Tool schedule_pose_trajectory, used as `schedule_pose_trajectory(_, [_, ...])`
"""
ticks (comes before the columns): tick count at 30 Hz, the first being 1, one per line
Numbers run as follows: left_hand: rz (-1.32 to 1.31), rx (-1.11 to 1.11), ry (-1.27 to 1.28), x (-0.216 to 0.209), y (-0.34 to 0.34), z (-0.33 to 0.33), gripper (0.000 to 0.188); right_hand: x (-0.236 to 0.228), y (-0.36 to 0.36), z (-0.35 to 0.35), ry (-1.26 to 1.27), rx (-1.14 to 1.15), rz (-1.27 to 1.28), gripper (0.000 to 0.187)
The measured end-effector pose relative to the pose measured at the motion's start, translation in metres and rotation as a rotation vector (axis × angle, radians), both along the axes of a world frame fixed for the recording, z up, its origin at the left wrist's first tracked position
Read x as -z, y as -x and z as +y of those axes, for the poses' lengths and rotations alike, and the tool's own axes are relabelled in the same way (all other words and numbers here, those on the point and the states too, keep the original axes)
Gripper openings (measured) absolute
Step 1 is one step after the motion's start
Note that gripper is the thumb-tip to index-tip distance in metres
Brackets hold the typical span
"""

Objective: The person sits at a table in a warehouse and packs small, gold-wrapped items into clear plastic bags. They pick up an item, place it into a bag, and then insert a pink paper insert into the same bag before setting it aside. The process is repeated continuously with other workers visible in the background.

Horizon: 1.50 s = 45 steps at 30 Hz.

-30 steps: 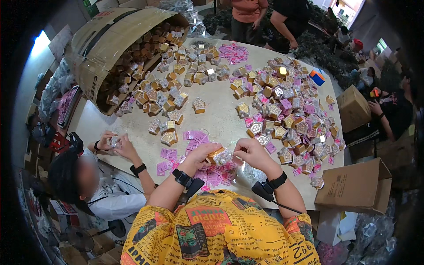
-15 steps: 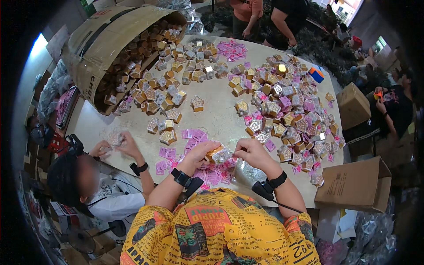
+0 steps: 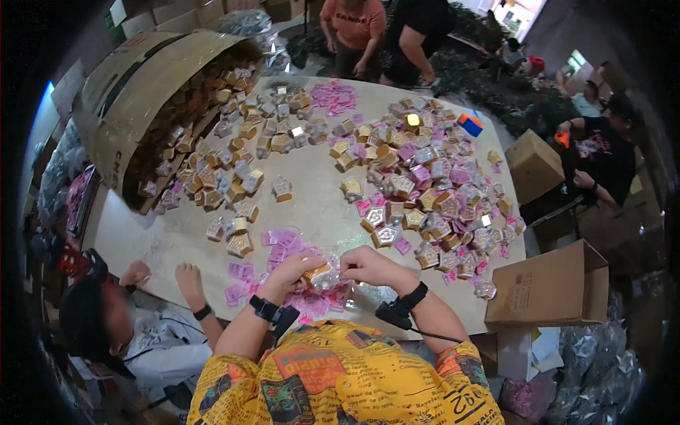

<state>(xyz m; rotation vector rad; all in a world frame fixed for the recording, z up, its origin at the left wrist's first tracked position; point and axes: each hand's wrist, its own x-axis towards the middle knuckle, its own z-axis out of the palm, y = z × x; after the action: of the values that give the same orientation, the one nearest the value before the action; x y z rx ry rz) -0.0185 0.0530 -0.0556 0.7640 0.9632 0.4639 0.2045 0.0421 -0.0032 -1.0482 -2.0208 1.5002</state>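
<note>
My left hand (image 3: 297,271) is closed around a small gold box in clear wrapping (image 3: 324,278), held just above the table near my body. Beside the box's right side, my right hand (image 3: 375,269) has its fingers pinched together. Whatever is between those fingertips is too small to make out. Under and around my left hand lie many pink printed slips (image 3: 281,244), some partly hidden by it. A clear plastic bag (image 3: 372,296) lies below my right hand, at the table's near edge. A single gold pentagonal box (image 3: 282,189) stands apart beyond my hands.
A heap of wrapped gold boxes and pink slips (image 3: 432,191) covers the right side. A large carton (image 3: 134,92) spills boxes at far left. An open carton (image 3: 542,287) stands right. A blue-orange object (image 3: 470,125) lies far right. A co-worker's hand (image 3: 190,285) is at left.
The whole view has shifted, so the table appears farther left. My hands still hold the wrapped box close together. The co-worker's hands have moved apart from the clear-wrapped thing between them.
</note>
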Motion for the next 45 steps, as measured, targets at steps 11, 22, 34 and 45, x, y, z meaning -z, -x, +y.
schedule_pose_trajectory(11, [0.037,0.061,-0.020,-0.006,-0.005,0.004,0.025,0.001,-0.011,0.006,0.417,-0.070,0.148,0.010])
schedule_pose_trajectory(22, [-0.085,-0.003,0.026,-0.012,-0.006,0.000,0.024,0.009,-0.014,0.002,0.401,0.039,0.256,0.008])
schedule_pose_trajectory(34, [-0.063,0.016,0.056,0.001,-0.008,-0.001,0.028,0.036,-0.010,0.001,0.393,0.036,0.280,0.009])
schedule_pose_trajectory(45, [0.083,0.015,0.132,0.040,-0.024,-0.002,0.028,0.072,-0.022,-0.001,0.480,0.065,0.122,0.005])
